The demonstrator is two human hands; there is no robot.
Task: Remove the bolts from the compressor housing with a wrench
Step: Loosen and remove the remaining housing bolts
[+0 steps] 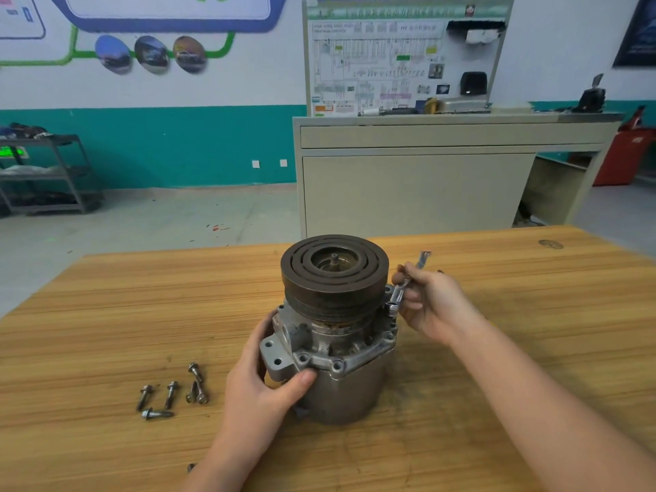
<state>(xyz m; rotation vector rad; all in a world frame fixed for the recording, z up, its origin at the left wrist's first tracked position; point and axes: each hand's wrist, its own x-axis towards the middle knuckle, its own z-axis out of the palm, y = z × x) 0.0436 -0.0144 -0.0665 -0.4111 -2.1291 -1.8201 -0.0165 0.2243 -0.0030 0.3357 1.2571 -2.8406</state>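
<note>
The compressor housing [349, 388] stands upright on the wooden table [106, 307], its dark grooved pulley [333, 268] on top. My left hand [262, 381] grips the housing's left side, thumb on the flange. My right hand [431, 301] holds a small silver wrench [399, 296] at the housing's right side. The wrench's ring end sits down on the flange rim there, and its other end sticks up past my fingers. Several loose bolts [170, 394] lie on the table to the left of the housing.
One more small bolt [191, 467] lies near my left forearm at the table's front. Beyond the table stand a beige bench [426, 186] with a training board, and a metal shelf cart [46, 175] at the far left.
</note>
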